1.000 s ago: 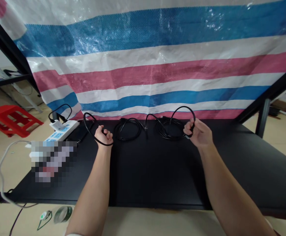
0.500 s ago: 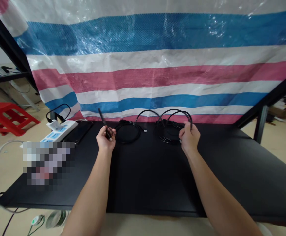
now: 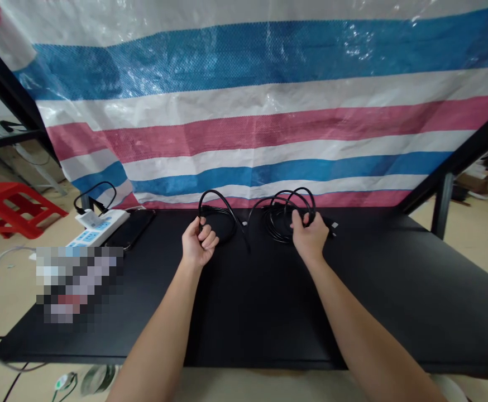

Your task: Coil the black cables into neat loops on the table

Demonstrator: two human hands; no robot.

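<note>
My left hand [image 3: 197, 243] is curled around a black cable coil [image 3: 221, 220] on the black table [image 3: 261, 312], with a loop rising above my fingers. My right hand [image 3: 309, 234] grips the strands of a second, larger black cable coil [image 3: 280, 223] a little to the right. Loops of that coil arch over my knuckles, and a small cable plug [image 3: 334, 226] pokes out just beyond my right hand. Between the coils, a thin black cable tail [image 3: 246, 237] lies on the tabletop. My hands hide parts of both coils.
A white power strip [image 3: 97, 229] and a black phone [image 3: 133, 228] lie at the table's far left. A pixelated patch [image 3: 79, 285] covers something nearer. A striped tarp [image 3: 248, 123] hangs behind the table, and a red stool [image 3: 18, 209] stands on the floor.
My left hand has moved right, from a raised cable end onto the nearer coil. My right hand has shifted left and down into the larger coil, whose loops now bunch around it.
</note>
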